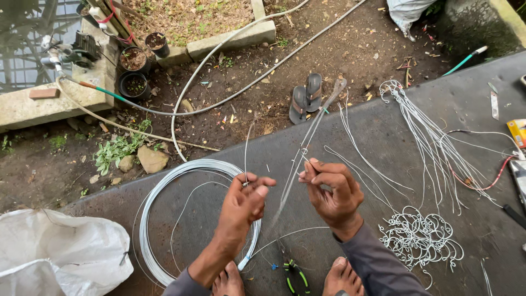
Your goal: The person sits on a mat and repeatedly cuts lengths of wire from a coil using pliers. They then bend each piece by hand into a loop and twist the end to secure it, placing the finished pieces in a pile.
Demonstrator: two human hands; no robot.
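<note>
A thin wire (296, 175) is pinched between the closed fingers of the left hand (244, 205) and the right hand (331, 192), above a grey mat (383, 131) on which the person sits. The bending or twisting of the wire appears to be in hand, and a firm grip with both hands would be called for next. A wire coil (164, 219) lies just left, finished hooks (419, 238) to the right, green-handled pliers (296, 274) between the feet.

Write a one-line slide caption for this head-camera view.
Two hands, left hand and right hand, pinch thin wire above a grey mat, beside a wire coil and bent hooks.
</note>
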